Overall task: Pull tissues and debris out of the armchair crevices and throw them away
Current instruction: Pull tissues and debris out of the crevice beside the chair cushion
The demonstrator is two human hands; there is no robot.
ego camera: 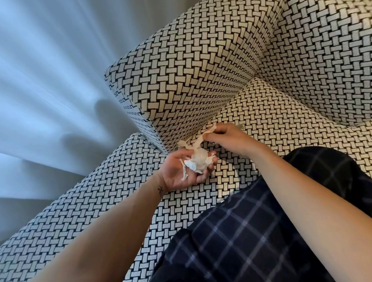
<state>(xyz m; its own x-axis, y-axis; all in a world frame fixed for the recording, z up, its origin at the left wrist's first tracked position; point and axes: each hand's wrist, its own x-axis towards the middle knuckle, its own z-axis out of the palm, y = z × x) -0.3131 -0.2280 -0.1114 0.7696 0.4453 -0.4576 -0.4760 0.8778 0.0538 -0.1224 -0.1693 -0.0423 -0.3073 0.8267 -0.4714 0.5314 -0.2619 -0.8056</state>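
R hand (221,138) is pinching a tissue strip (198,141) coming out of the crack btwn the armrest (183,81) & seat cushion (266,114). L hand (186,170) is lying half open, palm up, cupping a tissue wad (198,161). Tissue looks v. light, soft, prob. rips easy, so I'd be gripping low, near the crack.
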